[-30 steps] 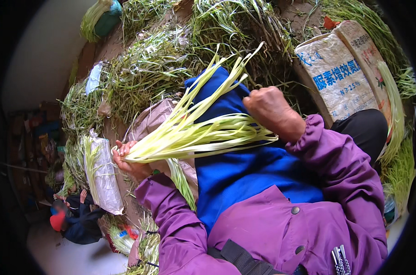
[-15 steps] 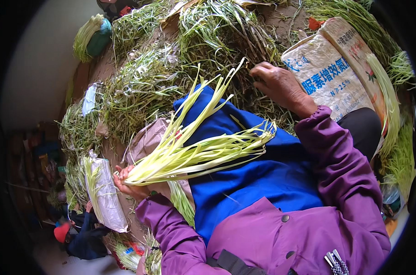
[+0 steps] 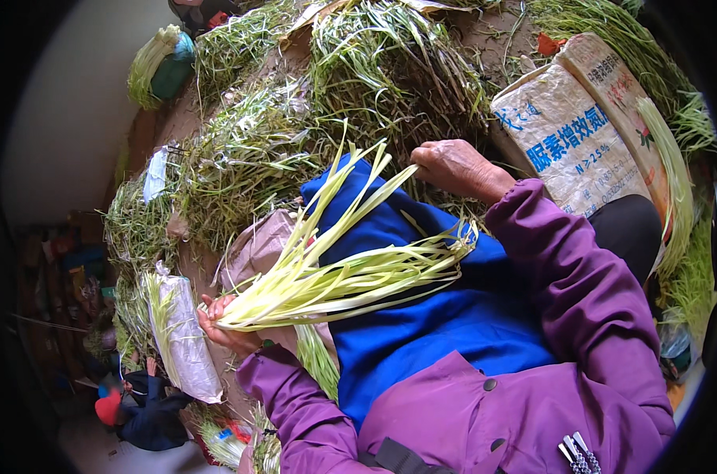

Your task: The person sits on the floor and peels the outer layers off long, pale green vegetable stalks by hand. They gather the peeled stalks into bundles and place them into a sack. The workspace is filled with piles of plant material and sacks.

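Observation:
My left hand is closed around the white base of a bunch of pale yellow-green leafy stalks that look like chives. Their leaves fan out over the blue apron on my lap, some curling at the tips. My right hand pinches the tip of one long leaf that stands apart on the upper side of the bunch. The right fingers are pressed together at the leaf's end.
Heaps of tangled green stalks lie beyond my lap. At the right a printed white sack carries a bundle of pale stalks. Left of me is a white wrapped pack with stalks on it. Another person in a red hat sits lower left.
My right hand has moved left and toward me from over the heap, its fingers now pinching a leaf tip. My left hand has stayed closed on the bunch, slightly lower.

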